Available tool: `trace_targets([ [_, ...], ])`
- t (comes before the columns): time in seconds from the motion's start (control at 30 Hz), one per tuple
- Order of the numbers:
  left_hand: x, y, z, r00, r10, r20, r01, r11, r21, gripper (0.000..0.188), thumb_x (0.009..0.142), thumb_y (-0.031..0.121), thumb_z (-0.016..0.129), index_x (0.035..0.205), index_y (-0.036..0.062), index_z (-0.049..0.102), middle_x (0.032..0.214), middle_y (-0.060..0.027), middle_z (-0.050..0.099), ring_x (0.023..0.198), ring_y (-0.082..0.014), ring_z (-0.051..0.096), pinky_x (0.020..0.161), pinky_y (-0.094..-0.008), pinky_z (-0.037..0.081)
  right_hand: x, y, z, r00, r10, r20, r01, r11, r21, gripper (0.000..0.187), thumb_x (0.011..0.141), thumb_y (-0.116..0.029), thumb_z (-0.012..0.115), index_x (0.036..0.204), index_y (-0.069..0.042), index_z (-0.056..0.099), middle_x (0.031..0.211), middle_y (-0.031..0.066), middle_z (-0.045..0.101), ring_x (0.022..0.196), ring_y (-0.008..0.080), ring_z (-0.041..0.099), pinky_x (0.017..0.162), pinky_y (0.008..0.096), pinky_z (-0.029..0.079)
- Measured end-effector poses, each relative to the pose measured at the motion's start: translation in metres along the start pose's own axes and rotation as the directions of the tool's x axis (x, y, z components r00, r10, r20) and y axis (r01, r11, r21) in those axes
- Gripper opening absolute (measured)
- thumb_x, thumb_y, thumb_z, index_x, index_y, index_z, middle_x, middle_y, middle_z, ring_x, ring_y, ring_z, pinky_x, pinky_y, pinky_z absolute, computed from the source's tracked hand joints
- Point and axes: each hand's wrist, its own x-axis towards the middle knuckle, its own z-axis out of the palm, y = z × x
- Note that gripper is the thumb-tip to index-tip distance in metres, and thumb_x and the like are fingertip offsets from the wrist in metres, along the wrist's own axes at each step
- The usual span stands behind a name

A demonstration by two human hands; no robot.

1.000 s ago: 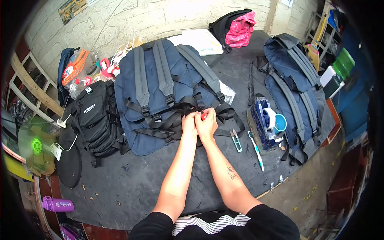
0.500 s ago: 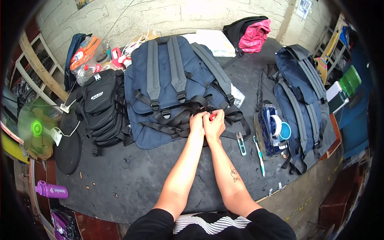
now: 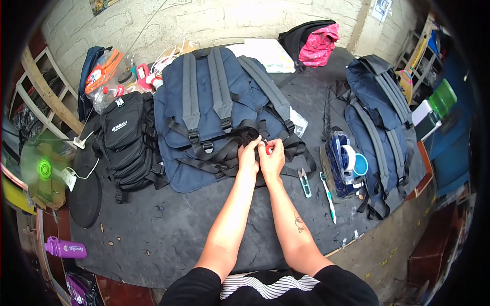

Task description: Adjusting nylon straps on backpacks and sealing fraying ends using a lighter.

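Both my hands meet at the lower edge of a stack of navy backpacks (image 3: pixel 173 97) with grey shoulder straps. My left hand (image 3: pixel 248 155) pinches a black webbing strap (image 3: pixel 248 127) from the tangle of straps there. Close beside it, my right hand (image 3: pixel 272 160) is closed around a small red object (image 3: pixel 269 150), mostly covered by the fingers, so its kind is unclear. A pair of thread snips (image 3: pixel 304 182) with pale green handles lies on the table just right of my right hand. Past it is a teal-and-white toothbrush (image 3: pixel 328 198).
A black backpack (image 3: pixel 125 132) stands left of the stack. Rightward, a clear container (image 3: pixel 337 168) holds tape rolls, near another navy backpack (image 3: pixel 380 127). At the far side lie a white stack (image 3: pixel 265 55) and a pink-and-black bag (image 3: pixel 317 45). A green fan (image 3: pixel 44 169) and purple bottle (image 3: pixel 66 248) are leftmost.
The left hand has shifted slightly left and up, raising a loop of black strap. The right hand stays beside it with the red object. The whole view has shifted slightly.
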Motion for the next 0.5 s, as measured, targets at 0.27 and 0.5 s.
trace_targets([
  [0.27, 0.010, -0.015, -0.012, 0.991, 0.120, 0.066, -0.124, 0.989, 0.074, 0.005, 0.082, 0.003, 0.055, 0.087, 0.0033, 0.055, 0.080, -0.0032, 0.058, 0.068, -0.0124, 0.057, 0.063, -0.0253, 0.048, 0.006, 0.000, -0.011, 0.994, -0.037, 0.101, 0.042, 0.998, -0.042, 0.024, 0.069, -0.020, 0.063, 0.080, -0.006, 0.046, 0.078, 0.0095, 0.055, 0.065, 0.0301, 0.058, 0.060, 0.0397, 0.046],
  [0.5, 0.003, -0.009, -0.007, 0.988, 0.086, 0.132, -0.095, 0.993, 0.064, 0.009, 0.084, 0.006, 0.057, 0.092, 0.0014, 0.057, 0.085, -0.0051, 0.060, 0.073, -0.0134, 0.058, 0.069, -0.0256, 0.048, 0.006, 0.003, -0.014, 0.992, -0.027, 0.127, 0.042, 0.992, -0.119, 0.023, 0.070, -0.019, 0.062, 0.081, -0.005, 0.046, 0.080, 0.0105, 0.054, 0.068, 0.0310, 0.058, 0.060, 0.0401, 0.046],
])
